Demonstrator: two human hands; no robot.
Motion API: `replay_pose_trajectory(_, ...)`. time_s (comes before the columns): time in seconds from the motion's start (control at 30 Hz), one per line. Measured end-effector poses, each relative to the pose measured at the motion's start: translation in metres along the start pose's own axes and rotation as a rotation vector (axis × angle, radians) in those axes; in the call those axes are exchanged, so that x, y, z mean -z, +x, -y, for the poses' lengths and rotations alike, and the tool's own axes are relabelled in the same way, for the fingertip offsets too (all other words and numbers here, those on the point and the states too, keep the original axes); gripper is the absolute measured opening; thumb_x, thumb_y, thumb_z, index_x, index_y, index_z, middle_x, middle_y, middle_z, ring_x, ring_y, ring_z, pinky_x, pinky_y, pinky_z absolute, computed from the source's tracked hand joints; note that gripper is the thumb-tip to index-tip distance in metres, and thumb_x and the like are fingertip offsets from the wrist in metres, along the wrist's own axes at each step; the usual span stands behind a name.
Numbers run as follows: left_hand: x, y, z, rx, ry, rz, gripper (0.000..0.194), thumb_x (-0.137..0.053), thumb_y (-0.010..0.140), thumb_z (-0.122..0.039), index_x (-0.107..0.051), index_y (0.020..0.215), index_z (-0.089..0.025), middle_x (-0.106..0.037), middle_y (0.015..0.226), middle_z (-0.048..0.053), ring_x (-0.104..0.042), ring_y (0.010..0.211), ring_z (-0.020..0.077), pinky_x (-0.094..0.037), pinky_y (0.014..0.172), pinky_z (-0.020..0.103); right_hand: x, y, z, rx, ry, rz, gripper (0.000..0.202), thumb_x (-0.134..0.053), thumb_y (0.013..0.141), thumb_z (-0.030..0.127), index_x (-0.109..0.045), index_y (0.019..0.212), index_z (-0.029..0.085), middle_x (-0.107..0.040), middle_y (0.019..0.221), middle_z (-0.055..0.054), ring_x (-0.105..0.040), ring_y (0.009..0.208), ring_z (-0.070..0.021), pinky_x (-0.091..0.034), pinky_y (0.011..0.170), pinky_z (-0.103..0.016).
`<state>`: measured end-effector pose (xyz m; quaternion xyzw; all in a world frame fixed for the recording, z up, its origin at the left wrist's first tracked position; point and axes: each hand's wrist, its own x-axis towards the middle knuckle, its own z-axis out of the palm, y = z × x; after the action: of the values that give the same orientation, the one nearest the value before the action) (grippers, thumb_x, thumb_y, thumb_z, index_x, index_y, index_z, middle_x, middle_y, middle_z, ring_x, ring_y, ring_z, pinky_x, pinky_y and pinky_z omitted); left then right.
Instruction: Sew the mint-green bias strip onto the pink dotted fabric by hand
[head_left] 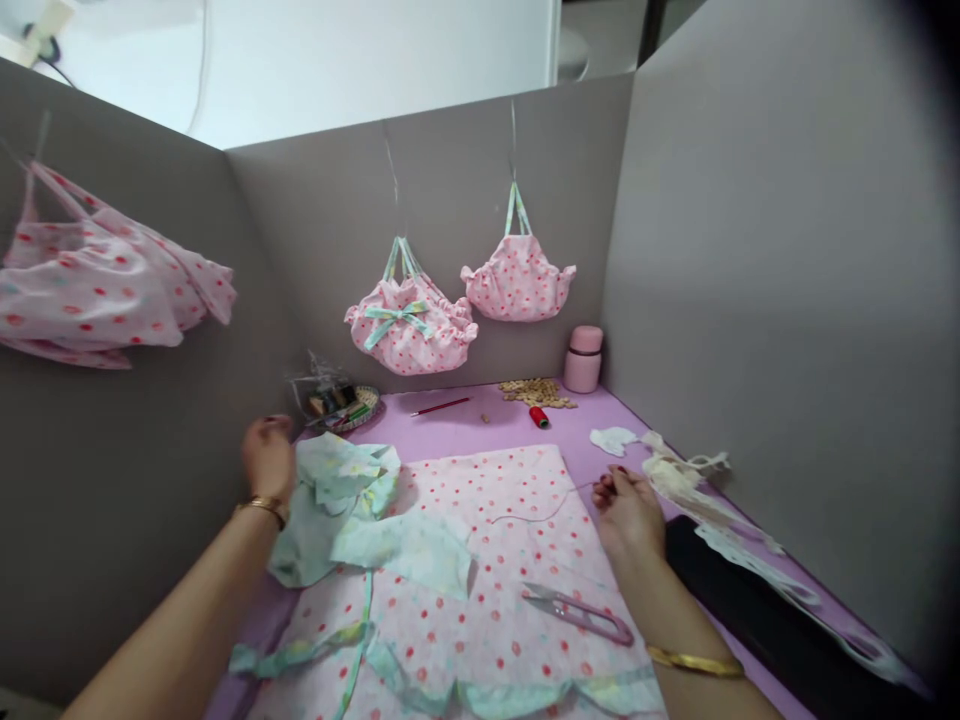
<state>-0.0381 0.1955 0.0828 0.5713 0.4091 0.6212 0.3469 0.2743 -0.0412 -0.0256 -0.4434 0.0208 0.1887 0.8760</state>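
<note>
Dark thread (526,520) is pinched by the right hand (630,508), probably being drawn; gentle tension is needed next. By the table's (420,438) left edge, the left hand's (268,458) grip cannot be told.

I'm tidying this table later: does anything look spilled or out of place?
Possibly the wooden pieces at the back: they lie loose on the purple table, and one piece sits apart from the heap, as if it had strayed.
</note>
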Motion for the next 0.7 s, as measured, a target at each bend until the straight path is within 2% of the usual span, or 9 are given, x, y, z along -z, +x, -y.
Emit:
replay_pose_trajectory(0.13,-0.077,-0.073,0.013,-0.075,0.066,0.530,0.013,-0.059,0.084,-0.024,-0.063,0.091,-0.014,-0.065,0.095,0.004,-0.061,0.085,0.0178,-0.048,0.080,0.039,-0.007,-0.012,0.001,-0.060,-0.006,0.157,0.012,-0.053,0.089,0.023,-0.058,0.095,0.013,-0.060,0.078,0.001,-0.055,0.053,-0.0076,-0.047,0.045,-0.020)
replay_pose_trajectory(0.17,-0.095,-0.095,0.014,-0.106,0.060,0.663,0.010,-0.066,0.078,-0.021,-0.066,0.086,-0.016,-0.066,0.089,0.004,-0.061,0.084,0.0183,-0.046,0.082,0.039,-0.009,-0.015,0.002,-0.072,-0.006,0.196,0.011,-0.053,0.089,0.022,-0.058,0.092,0.013,-0.059,0.074,0.003,-0.053,0.049,-0.0064,-0.045,0.042,-0.019)
replay_pose_trajectory(0.2,-0.111,-0.116,0.014,-0.133,0.049,0.781,0.018,-0.074,0.067,-0.017,-0.068,0.084,-0.019,-0.068,0.087,0.004,-0.061,0.083,0.0197,-0.046,0.083,0.036,-0.011,-0.018,0.003,-0.083,-0.004,0.234,0.010,-0.053,0.089,0.022,-0.058,0.089,0.013,-0.057,0.070,0.004,-0.050,0.046,-0.0055,-0.043,0.040,-0.017)
replay_pose_trajectory(0.27,-0.137,-0.149,0.013,-0.180,0.039,0.953,0.030,-0.079,0.057,-0.013,-0.070,0.084,-0.022,-0.068,0.087,0.005,-0.061,0.084,0.0218,-0.045,0.082,0.033,-0.014,-0.022,0.005,-0.100,0.005,0.299,0.010,-0.054,0.089,0.020,-0.058,0.084,0.013,-0.054,0.063,0.006,-0.047,0.042,-0.0044,-0.039,0.037,-0.016)
replay_pose_trajectory(0.33,-0.155,-0.168,0.015,-0.209,0.065,1.066,0.025,-0.078,0.060,-0.016,-0.069,0.083,-0.021,-0.067,0.083,0.004,-0.060,0.080,0.0200,-0.046,0.079,0.033,-0.015,-0.025,0.007,-0.110,0.019,0.344,0.010,-0.055,0.088,0.018,-0.057,0.080,0.013,-0.051,0.059,0.008,-0.046,0.040,-0.0041,-0.037,0.036,-0.015)
replay_pose_trajectory(0.4,-0.165,-0.173,0.020,-0.221,0.110,1.146,0.010,-0.068,0.075,-0.023,-0.066,0.082,-0.017,-0.066,0.083,0.003,-0.060,0.075,0.0164,-0.048,0.075,0.033,-0.016,-0.026,0.008,-0.117,0.037,0.364,0.008,-0.058,0.085,0.018,-0.056,0.078,0.014,-0.050,0.056,0.008,-0.045,0.039,-0.0044,-0.036,0.035,-0.015)
replay_pose_trajectory(0.47,-0.170,-0.166,0.027,-0.216,0.157,1.195,0.015,-0.056,0.086,-0.029,-0.063,0.086,-0.015,-0.065,0.087,0.002,-0.060,0.074,0.0151,-0.050,0.070,0.032,-0.016,-0.025,0.009,-0.123,0.059,0.360,0.010,-0.065,0.078,0.019,-0.056,0.077,0.015,-0.051,0.053,0.008,-0.046,0.039,-0.0046,-0.036,0.034,-0.013)
replay_pose_trajectory(0.6,-0.167,-0.141,0.037,-0.187,0.250,1.214,0.021,-0.053,0.088,-0.031,-0.062,0.090,-0.013,-0.064,0.088,0.002,-0.061,0.073,0.0158,-0.052,0.065,0.031,-0.015,-0.022,0.010,-0.136,0.101,0.320,0.024,-0.076,0.061,0.020,-0.056,0.073,0.019,-0.052,0.050,0.009,-0.046,0.038,-0.0033,-0.036,0.033,-0.010)
replay_pose_trajectory(0.7,-0.165,-0.140,0.035,-0.170,0.275,1.249,0.020,-0.052,0.088,-0.030,-0.061,0.088,-0.013,-0.063,0.080,0.001,-0.060,0.066,0.0128,-0.051,0.061,0.028,-0.017,-0.023,0.010,-0.147,0.121,0.312,0.025,-0.077,0.057,0.018,-0.057,0.072,0.019,-0.053,0.050,0.009,-0.046,0.038,-0.0028,-0.037,0.034,-0.009)
